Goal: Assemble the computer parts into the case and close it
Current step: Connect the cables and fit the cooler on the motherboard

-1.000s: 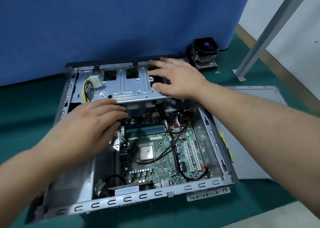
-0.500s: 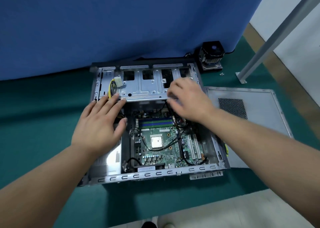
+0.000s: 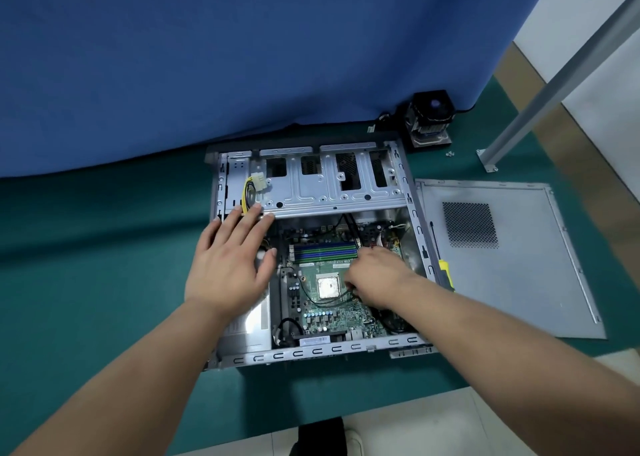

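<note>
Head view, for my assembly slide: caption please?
Left hand flat inside open computer case; right hand fingering black cable beside CPU.

I am bringing my right hand down off the drive cage onto the motherboard, fingers curling beside the CPU, possibly on a black cable. My left hand is flattening, fingertips touching the cage's edge.

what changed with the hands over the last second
The right hand left the drive cage and came down onto the motherboard beside the CPU, fingers curled at the black cables; whether it grips one is unclear. The left hand stays flat and open at the cage's left front edge. The side panel, the screwdriver and the cooler have not moved.
</note>
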Tool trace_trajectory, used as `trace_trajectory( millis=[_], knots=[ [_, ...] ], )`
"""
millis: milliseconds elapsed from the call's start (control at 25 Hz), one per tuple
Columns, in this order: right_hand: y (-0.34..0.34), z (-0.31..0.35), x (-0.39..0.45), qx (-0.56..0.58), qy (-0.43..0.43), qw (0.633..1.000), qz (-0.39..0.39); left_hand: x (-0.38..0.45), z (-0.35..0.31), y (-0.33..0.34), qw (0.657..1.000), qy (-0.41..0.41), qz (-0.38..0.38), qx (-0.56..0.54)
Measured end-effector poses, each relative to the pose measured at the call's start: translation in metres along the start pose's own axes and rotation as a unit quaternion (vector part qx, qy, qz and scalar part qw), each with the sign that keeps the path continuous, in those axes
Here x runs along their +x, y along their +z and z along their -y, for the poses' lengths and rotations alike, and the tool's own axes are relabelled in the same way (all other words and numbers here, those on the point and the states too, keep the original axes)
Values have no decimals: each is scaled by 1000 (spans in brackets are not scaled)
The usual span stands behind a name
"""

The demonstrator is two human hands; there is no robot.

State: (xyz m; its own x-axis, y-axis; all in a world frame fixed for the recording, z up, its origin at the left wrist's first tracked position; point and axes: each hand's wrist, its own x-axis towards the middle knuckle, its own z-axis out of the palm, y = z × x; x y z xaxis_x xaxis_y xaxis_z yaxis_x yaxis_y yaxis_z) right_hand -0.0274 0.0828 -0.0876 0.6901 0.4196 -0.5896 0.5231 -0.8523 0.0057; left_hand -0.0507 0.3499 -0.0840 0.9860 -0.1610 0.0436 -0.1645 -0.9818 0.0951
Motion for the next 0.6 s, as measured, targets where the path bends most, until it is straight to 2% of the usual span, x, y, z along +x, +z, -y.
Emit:
trace_trajectory(
  millis=[80,120,200,280,360,480,600],
  knots=[
    [-4,-1,-4,161,69,983,-53,0,1,-2,1000,0,1,-17],
    [-5,-2,-7,248,103,959,-85,0,0,-3,1000,1,-2,-30],
    [-4,0,-13,416,157,884,-140,0,1,-6,998,0,-15,-69],
    [-2,3,-15,530,196,807,-168,1,3,-9,991,-26,-28,-129],
    [-2,8,-19,575,215,769,-176,3,3,-11,980,-66,-28,-186],
    [-8,13,-24,600,201,754,-176,7,2,-18,968,-96,-28,-229],
    [-17,10,-31,646,162,722,-185,11,0,-25,978,-85,-22,-191]
  ],
)
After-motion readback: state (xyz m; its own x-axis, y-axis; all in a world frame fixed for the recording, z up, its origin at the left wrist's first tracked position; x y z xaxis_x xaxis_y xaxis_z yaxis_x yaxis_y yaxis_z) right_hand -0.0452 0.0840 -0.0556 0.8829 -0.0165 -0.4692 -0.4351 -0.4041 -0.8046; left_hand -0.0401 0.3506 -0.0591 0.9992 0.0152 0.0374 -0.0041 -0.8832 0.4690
